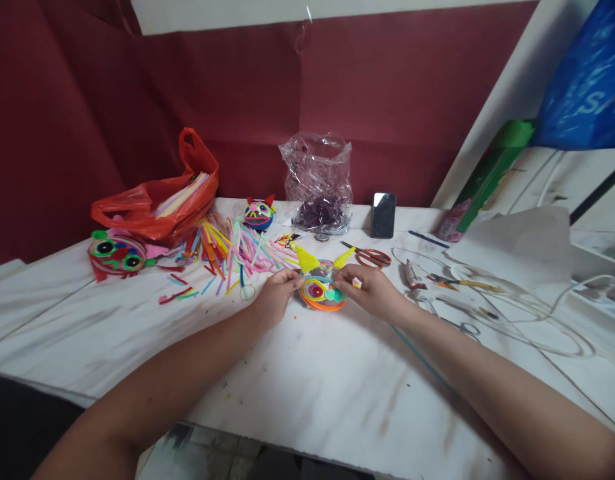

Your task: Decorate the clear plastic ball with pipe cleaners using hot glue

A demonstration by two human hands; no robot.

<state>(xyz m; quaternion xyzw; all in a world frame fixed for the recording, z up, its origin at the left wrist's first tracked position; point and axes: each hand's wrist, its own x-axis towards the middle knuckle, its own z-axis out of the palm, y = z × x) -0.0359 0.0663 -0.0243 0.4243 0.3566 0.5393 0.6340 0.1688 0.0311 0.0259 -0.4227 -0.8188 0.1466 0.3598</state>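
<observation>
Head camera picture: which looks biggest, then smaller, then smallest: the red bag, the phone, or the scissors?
1. Red bag, clearly biggest.
2. Scissors and phone look about alike, so I won't rank them; the phone stands farther back, which shrinks it.

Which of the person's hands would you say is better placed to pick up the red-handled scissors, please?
Probably the right hand: the scissors lie just beyond it on the table. The left hand sits on the far side of the colourful craft face that both hands hold.
</observation>
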